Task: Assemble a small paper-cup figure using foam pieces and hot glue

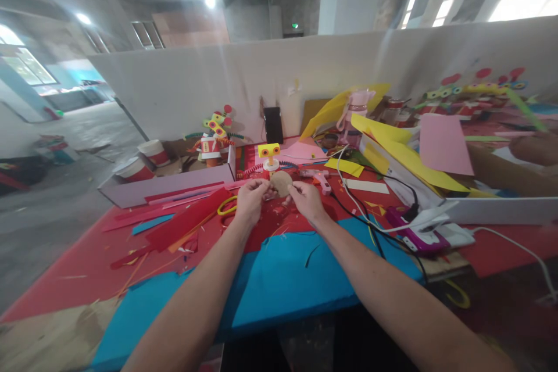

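Note:
My left hand (pixel 253 200) and my right hand (pixel 307 200) pinch a round brown cardboard disc (pixel 282 183) from its two sides, above the red-covered table. Right behind the disc stands a small craft robot with a yellow head (pixel 269 151), red-ringed eyes and coiled arms; the disc partly hides its lower body. Yellow-handled scissors (pixel 226 206) lie beside my left hand. A pink glue gun (pixel 321 180) rests just beyond my right hand. Blue paper (pixel 283 279) covers the table's near edge under my forearms.
A finished-looking paper figure (pixel 211 145) and paper cups (pixel 154 152) stand at the left by a white box (pixel 174 183). A phone (pixel 273 125) leans on the partition. Cables run to a purple power strip (pixel 416 232); a pink bottle (pixel 355 113) stands behind.

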Demonstrator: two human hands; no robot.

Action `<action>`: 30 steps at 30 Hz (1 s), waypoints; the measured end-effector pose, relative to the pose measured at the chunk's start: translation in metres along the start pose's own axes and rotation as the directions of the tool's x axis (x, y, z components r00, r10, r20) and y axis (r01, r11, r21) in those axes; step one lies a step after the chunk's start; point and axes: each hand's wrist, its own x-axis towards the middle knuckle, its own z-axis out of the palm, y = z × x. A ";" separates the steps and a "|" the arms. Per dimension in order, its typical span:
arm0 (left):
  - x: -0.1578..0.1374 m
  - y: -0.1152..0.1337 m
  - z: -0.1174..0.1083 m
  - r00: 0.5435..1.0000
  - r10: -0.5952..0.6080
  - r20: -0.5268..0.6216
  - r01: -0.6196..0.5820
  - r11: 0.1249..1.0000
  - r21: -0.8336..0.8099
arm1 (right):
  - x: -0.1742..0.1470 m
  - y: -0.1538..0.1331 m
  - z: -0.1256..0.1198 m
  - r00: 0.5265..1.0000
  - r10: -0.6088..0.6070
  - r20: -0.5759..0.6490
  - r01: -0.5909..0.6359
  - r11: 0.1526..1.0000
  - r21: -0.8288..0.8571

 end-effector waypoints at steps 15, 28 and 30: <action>-0.001 -0.008 -0.003 0.925 0.328 0.190 -0.373 0.700 0.609 | 0.000 0.005 0.002 0.998 -0.041 -0.040 0.038 0.998 -0.051; -0.010 -0.003 0.002 0.917 0.335 0.215 -0.381 0.580 0.720 | -0.003 0.007 0.006 0.963 -0.264 -0.047 0.240 0.926 -0.290; -0.010 -0.003 0.003 0.919 0.332 0.211 -0.376 0.584 0.720 | -0.004 0.007 0.006 0.956 -0.289 -0.051 0.259 0.913 -0.314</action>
